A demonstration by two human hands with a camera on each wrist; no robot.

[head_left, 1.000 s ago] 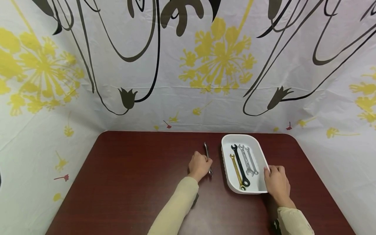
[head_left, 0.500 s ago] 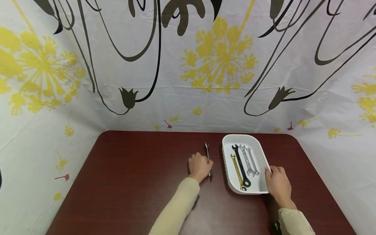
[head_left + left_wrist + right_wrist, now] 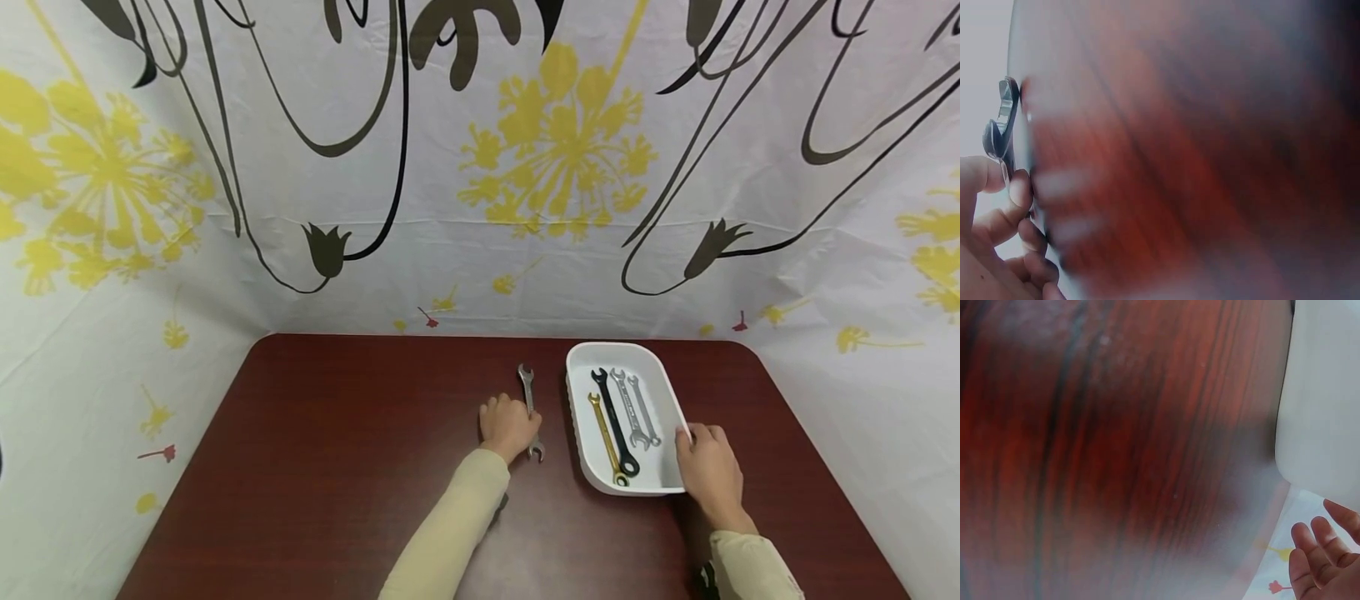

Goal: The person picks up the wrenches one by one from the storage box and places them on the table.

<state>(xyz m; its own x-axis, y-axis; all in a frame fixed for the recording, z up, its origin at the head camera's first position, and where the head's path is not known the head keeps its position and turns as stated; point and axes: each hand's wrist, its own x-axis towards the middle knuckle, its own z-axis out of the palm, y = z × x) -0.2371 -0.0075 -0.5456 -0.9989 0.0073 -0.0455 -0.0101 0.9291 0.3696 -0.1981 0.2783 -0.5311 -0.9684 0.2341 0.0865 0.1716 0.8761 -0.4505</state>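
Note:
My left hand (image 3: 508,427) pinches a silver double open-end wrench (image 3: 528,392) by its middle, left of the tray. The wrench's jaws show beyond the hand at both ends, and its broad face is turned up. In the left wrist view, thumb and index finger hold the wrench (image 3: 1005,119) at the table surface. At the right, my right hand (image 3: 708,471) grips the near right rim of a white plastic tray (image 3: 663,483), thumb over the edge. Inside the tray lie a gold wrench (image 3: 604,437), a black wrench (image 3: 615,421) and two silver wrenches (image 3: 628,408), side by side.
A dark reddish-brown table (image 3: 322,450) with rounded far corners carries everything. White cloth (image 3: 450,192) with yellow and grey flower prints hangs behind it and at both sides.
The wrench in my left hand has turned from its edge so that its flat face shows more. Both hands and the tray stay nearly in place.

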